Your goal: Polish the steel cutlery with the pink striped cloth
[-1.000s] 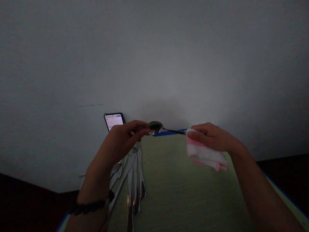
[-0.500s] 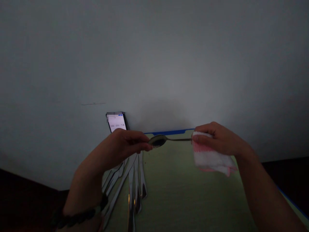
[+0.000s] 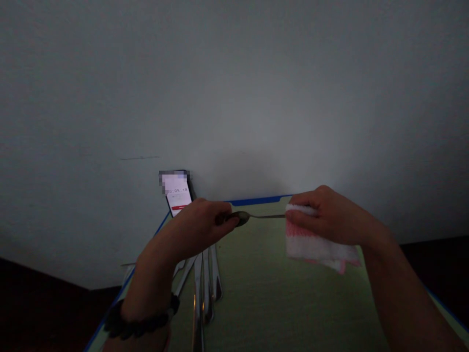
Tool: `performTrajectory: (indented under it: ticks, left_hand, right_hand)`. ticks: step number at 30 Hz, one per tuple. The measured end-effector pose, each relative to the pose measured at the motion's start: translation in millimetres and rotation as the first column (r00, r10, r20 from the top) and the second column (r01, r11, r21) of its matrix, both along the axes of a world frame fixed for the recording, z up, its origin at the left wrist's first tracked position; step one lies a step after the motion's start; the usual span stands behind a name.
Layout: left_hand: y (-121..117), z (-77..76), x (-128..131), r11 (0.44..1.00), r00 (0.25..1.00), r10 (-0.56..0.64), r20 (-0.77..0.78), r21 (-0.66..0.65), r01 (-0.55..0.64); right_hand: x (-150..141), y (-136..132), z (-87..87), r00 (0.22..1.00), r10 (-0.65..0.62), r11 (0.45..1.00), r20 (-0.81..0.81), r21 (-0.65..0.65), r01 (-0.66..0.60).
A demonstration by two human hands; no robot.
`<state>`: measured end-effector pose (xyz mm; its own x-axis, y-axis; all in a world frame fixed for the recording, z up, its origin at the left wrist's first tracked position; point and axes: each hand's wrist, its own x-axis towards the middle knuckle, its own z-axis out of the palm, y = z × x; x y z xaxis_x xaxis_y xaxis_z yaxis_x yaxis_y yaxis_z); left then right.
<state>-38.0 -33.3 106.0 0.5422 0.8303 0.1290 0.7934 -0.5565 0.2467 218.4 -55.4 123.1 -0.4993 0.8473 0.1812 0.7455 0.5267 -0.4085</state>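
Note:
A metal spoon (image 3: 262, 216) is held level above the table, its bowl to the left. My left hand (image 3: 205, 221) pinches the bowl between thumb and fingers, covering its outer part. At the other end, my right hand (image 3: 322, 215) is closed on a pink and white cloth (image 3: 315, 247). The cloth wraps the end of the spoon's handle and hides it, while its loose part hangs below my fingers. Under my left hand lie several pieces of metal cutlery (image 3: 198, 298), handles toward me; their far ends are partly hidden.
A phone (image 3: 178, 193) with a lit timer screen leans on the grey wall (image 3: 249, 98) behind the table's far left corner. The pale green table (image 3: 286, 303) has a blue edge (image 3: 256, 201). Another thin object (image 3: 127, 265) pokes out left of my forearm.
My left hand has moved right and covers more of the spoon's bowl. My right hand with the cloth has shifted slightly left. More of the phone's screen shows.

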Motion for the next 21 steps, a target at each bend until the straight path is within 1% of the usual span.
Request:
performTrajectory:
  ticks: [7, 15, 21]
  left_hand:
    - [-0.4, -0.1, 1.1, 1.000, 1.000, -0.005, -0.018, 0.017, 0.005]
    - [-3.0, 2.6, 4.0, 0.999, 0.999, -0.035, -0.009, -0.022, 0.035]
    - [-2.7, 2.2, 5.1, 0.998, 0.999, -0.052, -0.010, -0.020, 0.052]
  right_hand:
    - [-2.9, -1.2, 2.2, 1.000, -0.001, 0.999, -0.020, -0.033, 0.001]
    - [-2.7, -0.8, 2.8, 1.000, 0.004, 0.999, -0.023, -0.042, -0.005]
    - [-2.3, -0.4, 2.6, 0.999, -0.007, 0.999, -0.033, -0.054, 0.005]
